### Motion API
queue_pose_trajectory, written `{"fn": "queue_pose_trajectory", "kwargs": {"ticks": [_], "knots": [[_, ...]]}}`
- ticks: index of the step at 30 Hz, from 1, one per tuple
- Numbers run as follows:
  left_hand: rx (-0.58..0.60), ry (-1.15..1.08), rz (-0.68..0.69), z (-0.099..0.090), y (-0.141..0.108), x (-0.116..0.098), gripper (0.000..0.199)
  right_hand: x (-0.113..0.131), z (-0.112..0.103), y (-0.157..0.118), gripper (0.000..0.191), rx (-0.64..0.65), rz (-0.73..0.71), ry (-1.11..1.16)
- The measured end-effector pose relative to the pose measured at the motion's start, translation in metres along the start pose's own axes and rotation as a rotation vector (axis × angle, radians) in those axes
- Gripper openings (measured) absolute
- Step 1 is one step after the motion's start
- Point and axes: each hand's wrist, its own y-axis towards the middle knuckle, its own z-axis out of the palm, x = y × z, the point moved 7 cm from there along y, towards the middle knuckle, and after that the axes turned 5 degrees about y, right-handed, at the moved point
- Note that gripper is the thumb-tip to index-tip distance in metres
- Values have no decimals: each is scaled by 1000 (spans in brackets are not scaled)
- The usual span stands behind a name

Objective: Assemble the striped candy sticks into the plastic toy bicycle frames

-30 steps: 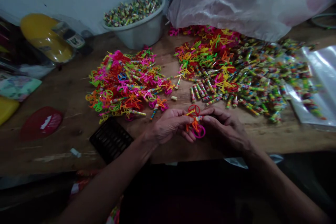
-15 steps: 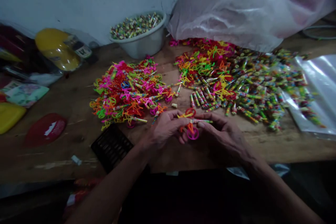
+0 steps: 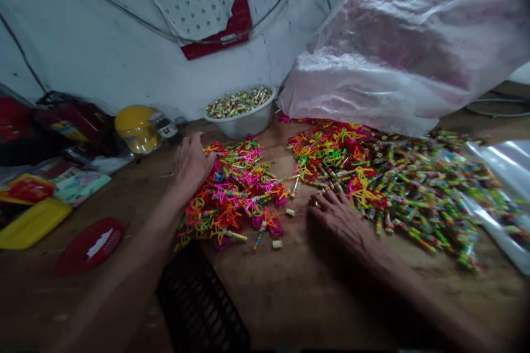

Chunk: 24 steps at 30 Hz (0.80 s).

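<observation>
My left hand (image 3: 194, 159) is at the upper left edge of a pile of bright plastic pieces and patterned tubes (image 3: 244, 182), thumb and fingers apart, nothing visible between them. Palm down, my right hand (image 3: 337, 215) rests at the near edge of the right-hand heap, its fingers a little spread by the patterned tubes (image 3: 406, 176). What lies under its fingertips is hidden. More coloured plastic pieces (image 3: 331, 149) lie beyond that hand. Two small pale cylinders, one nearer (image 3: 277, 244) and one farther (image 3: 290, 212), sit on the wooden table between the hands.
A white bowl (image 3: 244, 124) of small pieces stands by the wall. Behind the right heap is a large translucent bag (image 3: 372, 83). A black slotted basket (image 3: 202, 303) lies near the front; a red fan-shaped item (image 3: 89, 248) and yellow helmet-like object (image 3: 138, 127) are left.
My hands have parted from the middle, left to the left pile and right to the tubes. The coloured piece they held is no longer in them. The view has tilted up, showing more wall.
</observation>
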Motion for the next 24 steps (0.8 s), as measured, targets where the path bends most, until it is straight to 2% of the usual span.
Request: {"fn": "queue_pose_trajectory", "kwargs": {"ticks": [4,6,7,8,9,12,14,16,18,21,24], "knots": [[-182,75,41,-17,3,-19,48,-3,-1,-3,19,-33,-21,47],[-239,29,115,-27,0,-45,41,-1,-11,-7,22,-82,-42,106],[-232,-17,177,-28,-3,-63,38,1,-18,-10,25,-120,-49,142],[-192,-72,239,-24,-9,-82,36,3,-24,-14,29,-159,-53,182],[-99,-132,298,-15,-15,-102,34,5,-30,-18,31,-197,-57,225],[278,-233,354,35,-44,-152,30,7,-37,-32,28,-302,-17,337],[357,-236,345,62,-61,-172,30,2,-35,-42,23,-376,94,388],[364,-230,333,80,-69,-182,31,-5,-29,-52,20,-448,234,411],[380,-229,319,93,-70,-186,30,-6,-23,-58,21,-484,294,400],[418,-235,289,101,-65,-185,25,-2,-15,-59,21,-485,260,359],[441,-248,248,100,-61,-180,20,-1,-15,-58,24,-469,233,336]]}}
